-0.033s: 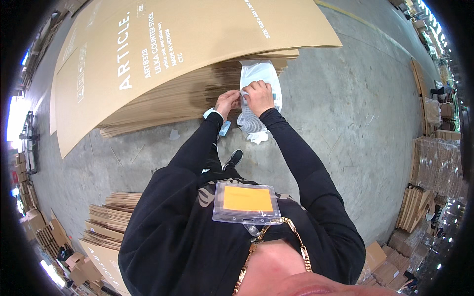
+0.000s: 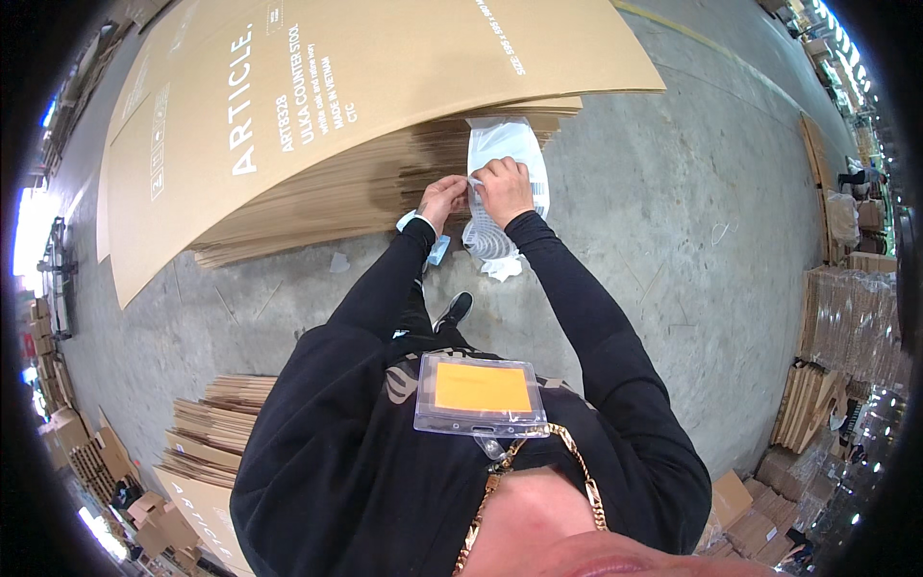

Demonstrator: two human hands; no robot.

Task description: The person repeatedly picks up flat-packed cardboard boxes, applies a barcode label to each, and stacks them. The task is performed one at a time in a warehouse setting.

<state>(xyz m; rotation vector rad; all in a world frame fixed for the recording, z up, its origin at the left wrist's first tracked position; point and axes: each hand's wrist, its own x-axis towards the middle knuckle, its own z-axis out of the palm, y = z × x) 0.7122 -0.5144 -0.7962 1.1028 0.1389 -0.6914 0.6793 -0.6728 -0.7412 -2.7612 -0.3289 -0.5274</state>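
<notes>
In front of me a strip of white labels (image 2: 508, 140) with barcodes along its right side stands out against the edges of stacked flat cardboard. Its lower part (image 2: 488, 238) bends down in greyish, closely lined curves. My right hand (image 2: 505, 192) lies over the strip, with curled fingers gripping its left edge. Close beside it, my left hand (image 2: 442, 202) is closed in a pinch at that same edge; the fingertips of both hands nearly meet. A pale blue piece (image 2: 437, 251) shows by my left wrist; its kind is unclear.
A tall stack of flattened cardboard boxes (image 2: 385, 58) fills the far left, its top sheet jutting out. Another cardboard stack (image 2: 216, 423) stands near left. Wrapped cardboard bundles (image 2: 851, 313) line the right side. A scrap (image 2: 339, 263) lies on the concrete floor (image 2: 692, 240).
</notes>
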